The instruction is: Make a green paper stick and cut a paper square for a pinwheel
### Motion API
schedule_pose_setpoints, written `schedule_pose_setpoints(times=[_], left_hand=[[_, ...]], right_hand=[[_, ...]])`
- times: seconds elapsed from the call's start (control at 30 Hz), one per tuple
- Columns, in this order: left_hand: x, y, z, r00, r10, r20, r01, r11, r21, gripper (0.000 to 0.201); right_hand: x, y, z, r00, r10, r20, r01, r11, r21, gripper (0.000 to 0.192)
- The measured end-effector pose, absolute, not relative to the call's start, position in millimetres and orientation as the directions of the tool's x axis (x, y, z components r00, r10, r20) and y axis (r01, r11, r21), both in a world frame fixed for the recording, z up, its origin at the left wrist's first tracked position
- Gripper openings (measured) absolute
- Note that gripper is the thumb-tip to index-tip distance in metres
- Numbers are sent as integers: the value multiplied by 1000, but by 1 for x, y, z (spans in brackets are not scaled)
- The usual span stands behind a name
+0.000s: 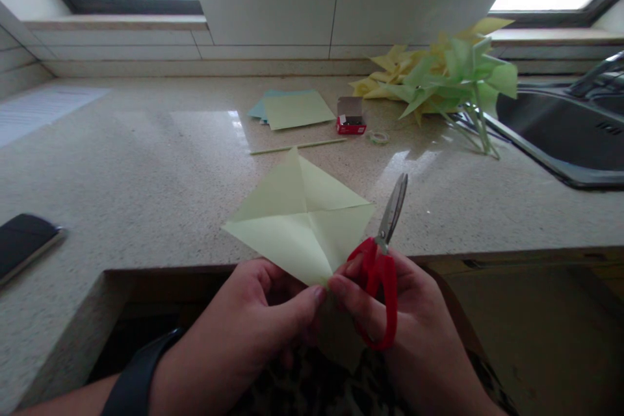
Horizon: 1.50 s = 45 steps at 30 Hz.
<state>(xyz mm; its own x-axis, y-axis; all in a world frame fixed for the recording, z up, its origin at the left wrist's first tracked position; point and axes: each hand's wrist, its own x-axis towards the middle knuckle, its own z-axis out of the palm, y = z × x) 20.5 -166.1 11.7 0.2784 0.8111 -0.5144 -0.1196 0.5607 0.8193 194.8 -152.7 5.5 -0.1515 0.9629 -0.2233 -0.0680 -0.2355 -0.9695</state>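
A pale yellow-green square of paper (287, 208), creased along both diagonals, is held up corner-first before me at the counter's front edge. My left hand (273, 309) pinches it close to the near corner, thumb on top. At that same corner, the thumb and finger of my right hand (404, 312) also grip the paper. Red-handled scissors (385, 273) hang in my right hand too, blades closed and pointing up and away. The fingers beneath the paper are partly hidden.
Behind the paper lie a thin stick (298, 147), more coloured sheets (297, 110), an open red box (351, 118) and a tape roll (378, 137). Paper pinwheels (439, 78) rest beside the sink (575, 136). A dark object (26, 240) and a printed sheet (43, 110) are leftward.
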Motion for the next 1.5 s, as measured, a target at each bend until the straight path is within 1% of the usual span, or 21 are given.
schedule_pose_setpoints(times=[0.17,0.3,0.47,0.57,0.73,0.87,1.03,1.17,1.3,1.4,1.47,1.5], left_hand=[[21,-166,10,277,811,-515,-119,561,820,31],[21,-166,10,295,794,-531,-79,575,815,30],[19,-168,11,284,810,-513,-84,554,828,30],[19,-168,11,283,815,-507,-94,549,830,30],[20,-169,5,313,780,-542,-97,594,799,28],[20,-170,4,303,790,-533,-138,590,795,32],[20,-169,8,305,783,-542,-48,581,812,39],[21,-169,8,303,812,-499,-76,542,837,39],[20,-168,8,310,801,-512,-27,545,838,38],[20,-167,10,292,792,-536,-39,570,821,38],[20,-166,12,274,778,-566,-41,597,801,36],[20,-166,14,269,775,-572,-44,603,796,35]], right_hand=[[195,-152,5,-143,966,-213,-64,-224,-972,28],[195,-153,5,-141,966,-216,-23,-221,-975,31],[195,-153,2,-129,969,-209,21,-208,-978,33],[195,-154,0,-133,970,-203,8,-204,-979,33],[195,-156,-1,-136,966,-219,-20,-223,-975,33],[195,-156,-2,-144,961,-235,-46,-244,-969,32],[195,-155,-2,-150,962,-230,-75,-243,-967,29],[195,-155,-1,-145,964,-222,-77,-235,-969,28],[196,-156,-1,-158,958,-239,-75,-252,-965,31],[204,-157,-1,-194,951,-242,-87,-262,-961,36],[214,-157,-2,-267,921,-283,-89,-316,-945,39],[221,-157,-2,-324,889,-324,-64,-362,-930,40]])
